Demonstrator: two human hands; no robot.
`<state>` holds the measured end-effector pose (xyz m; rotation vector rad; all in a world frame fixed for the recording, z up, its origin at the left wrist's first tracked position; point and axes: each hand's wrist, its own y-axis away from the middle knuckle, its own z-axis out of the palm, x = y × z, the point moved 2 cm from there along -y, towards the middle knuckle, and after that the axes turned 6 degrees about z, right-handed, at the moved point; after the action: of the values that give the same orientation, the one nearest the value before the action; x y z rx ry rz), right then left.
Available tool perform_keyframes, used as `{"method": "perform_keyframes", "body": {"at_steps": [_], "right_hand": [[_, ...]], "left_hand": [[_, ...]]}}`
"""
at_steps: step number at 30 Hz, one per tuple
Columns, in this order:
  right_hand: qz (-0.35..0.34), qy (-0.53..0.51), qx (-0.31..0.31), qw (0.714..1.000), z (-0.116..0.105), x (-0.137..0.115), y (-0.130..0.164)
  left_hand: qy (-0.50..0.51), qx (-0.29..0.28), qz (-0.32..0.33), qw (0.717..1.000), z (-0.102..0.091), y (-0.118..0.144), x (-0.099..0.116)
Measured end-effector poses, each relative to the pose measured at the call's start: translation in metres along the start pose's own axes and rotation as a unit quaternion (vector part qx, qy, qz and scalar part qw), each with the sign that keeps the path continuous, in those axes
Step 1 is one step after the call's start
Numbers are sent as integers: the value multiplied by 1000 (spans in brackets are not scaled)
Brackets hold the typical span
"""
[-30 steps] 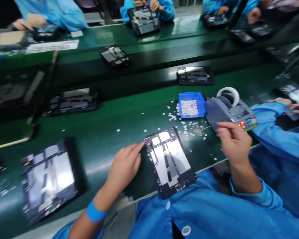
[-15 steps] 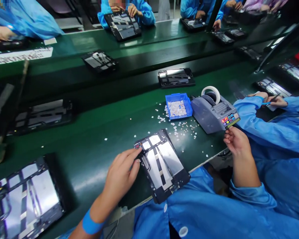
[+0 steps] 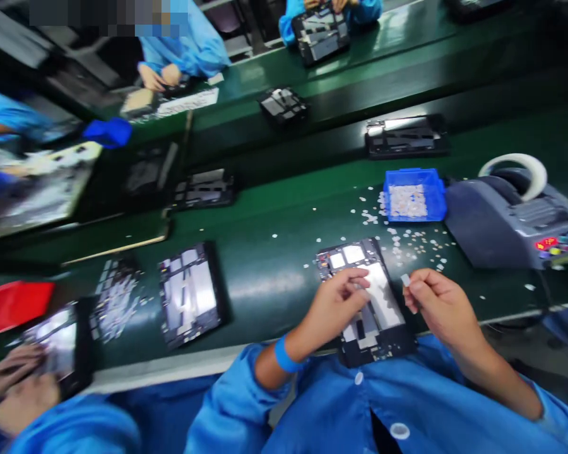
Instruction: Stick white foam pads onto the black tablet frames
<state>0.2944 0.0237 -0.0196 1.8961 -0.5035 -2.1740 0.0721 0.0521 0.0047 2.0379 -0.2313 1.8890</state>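
An opened tablet with its silver inner plates showing lies before me at the table's near edge. My left hand hovers over or rests on its left half, fingers loosely bent and apart, with nothing seen in them; contact is unclear. Just right of the tablet, my right hand pinches a small whitish piece of tape between thumb and fingers. Beyond it stands a grey tape dispenser carrying a white tape roll. A blue bin beside the dispenser holds many small white pieces.
Small white scraps litter the green table around the bin. Another opened tablet lies to my left, and one sits farther back. At far left, a co-worker's hands work by a red object.
My right hand has come from the dispenser to the tablet's right side, now with a piece of tape. My left hand has moved from the tablet's corner over its face. The view has swung left.
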Motion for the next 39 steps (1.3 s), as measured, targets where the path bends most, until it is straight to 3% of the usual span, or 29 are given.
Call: {"method": "perform_keyframes", "body": {"at_steps": [2, 4, 6, 8, 11, 14, 17, 19, 22, 26, 39], "right_hand": [[-9, 68, -71, 995, 31, -1, -7], [-30, 125, -128, 983, 49, 0, -13], [-70, 192, -169, 964, 56, 0, -22], [-150, 290, -171, 929, 54, -3, -36], [-309, 445, -131, 831, 51, -11, -65], [-405, 559, -133, 711, 61, -14, -93], [-462, 616, -162, 617, 75, -12, -108], [-491, 625, -175, 581, 80, -11, -110], [-514, 629, -182, 553, 81, -11, -110], [-524, 636, -188, 534, 79, -13, -110], [-530, 654, -192, 504, 80, -15, -111]], "left_hand": [[97, 9, -27, 995, 11, -4, -5], [127, 52, -31, 990, 9, -3, -11], [111, 109, -30, 987, -3, 4, -16], [69, 161, -24, 984, -21, 12, -20], [-49, 200, -7, 978, -50, 16, -24], [-232, 175, 53, 955, -67, 9, -23], [-413, 94, 124, 897, -68, 0, -23], [-505, 46, 135, 851, -64, -3, -27], [-589, 7, 141, 796, -57, -2, -32], [-628, -14, 158, 762, -51, -1, -33], [-638, -3, 168, 751, -45, 2, -37]]}}
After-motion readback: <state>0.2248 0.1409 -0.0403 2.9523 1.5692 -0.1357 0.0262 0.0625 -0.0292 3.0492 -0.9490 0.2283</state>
